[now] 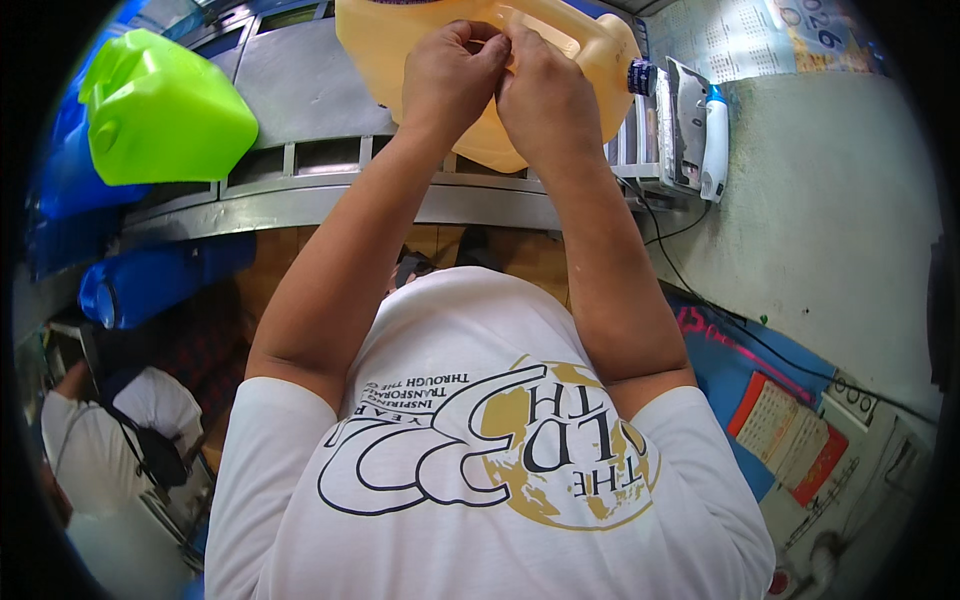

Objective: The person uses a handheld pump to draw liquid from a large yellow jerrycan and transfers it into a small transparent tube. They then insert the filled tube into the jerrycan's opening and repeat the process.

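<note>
A yellow translucent plastic jug [375,45] lies on its side on a metal counter, its dark blue cap [641,77] pointing right. Over the jug, near its handle, my left hand [454,71] and my right hand [551,94] meet at the fingertips, thumbs and forefingers bent together. Whether something small is pinched between them cannot be made out. The fingers hide part of the jug's handle and middle.
A bright green jug [176,120] stands at the left on the metal counter [300,82]. Blue containers [157,285] are below it. At the right are a white-and-blue handheld device [715,146], a dark cable and a wall. Another person [97,450] is at the lower left.
</note>
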Demonstrator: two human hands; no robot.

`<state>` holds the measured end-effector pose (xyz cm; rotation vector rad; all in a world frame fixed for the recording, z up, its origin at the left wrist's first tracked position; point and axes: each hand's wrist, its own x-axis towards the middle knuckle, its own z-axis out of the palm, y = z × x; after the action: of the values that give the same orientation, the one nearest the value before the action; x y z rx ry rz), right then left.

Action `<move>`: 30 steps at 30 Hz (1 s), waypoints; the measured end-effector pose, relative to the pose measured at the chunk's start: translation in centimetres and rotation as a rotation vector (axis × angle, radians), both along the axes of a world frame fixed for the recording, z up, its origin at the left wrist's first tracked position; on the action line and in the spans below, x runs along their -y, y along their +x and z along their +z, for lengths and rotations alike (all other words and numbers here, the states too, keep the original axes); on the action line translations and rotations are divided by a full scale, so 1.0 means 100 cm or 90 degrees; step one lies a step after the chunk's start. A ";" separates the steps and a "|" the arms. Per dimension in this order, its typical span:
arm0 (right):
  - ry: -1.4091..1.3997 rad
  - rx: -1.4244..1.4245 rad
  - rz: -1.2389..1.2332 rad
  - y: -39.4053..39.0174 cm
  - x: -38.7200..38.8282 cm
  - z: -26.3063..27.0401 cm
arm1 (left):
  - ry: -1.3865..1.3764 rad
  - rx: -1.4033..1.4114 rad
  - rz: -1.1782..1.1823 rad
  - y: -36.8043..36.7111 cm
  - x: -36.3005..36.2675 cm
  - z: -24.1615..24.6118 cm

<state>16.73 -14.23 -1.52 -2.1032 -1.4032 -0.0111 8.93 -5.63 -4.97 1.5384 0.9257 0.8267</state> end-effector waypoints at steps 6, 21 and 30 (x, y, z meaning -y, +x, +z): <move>0.068 0.016 -0.102 -0.016 -0.012 -0.005 | -0.087 0.063 -0.202 -0.017 -0.020 0.001; 0.052 0.100 -0.373 -0.020 -0.028 -0.061 | 0.042 -0.013 -0.526 -0.137 -0.079 -0.010; 0.019 0.162 -0.425 -0.002 -0.035 -0.091 | -0.032 -0.063 -0.476 -0.214 -0.124 -0.049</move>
<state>16.56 -10.73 -10.66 -2.5104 -0.7543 -0.5751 -12.47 6.73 -9.88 1.7135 0.3695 0.1891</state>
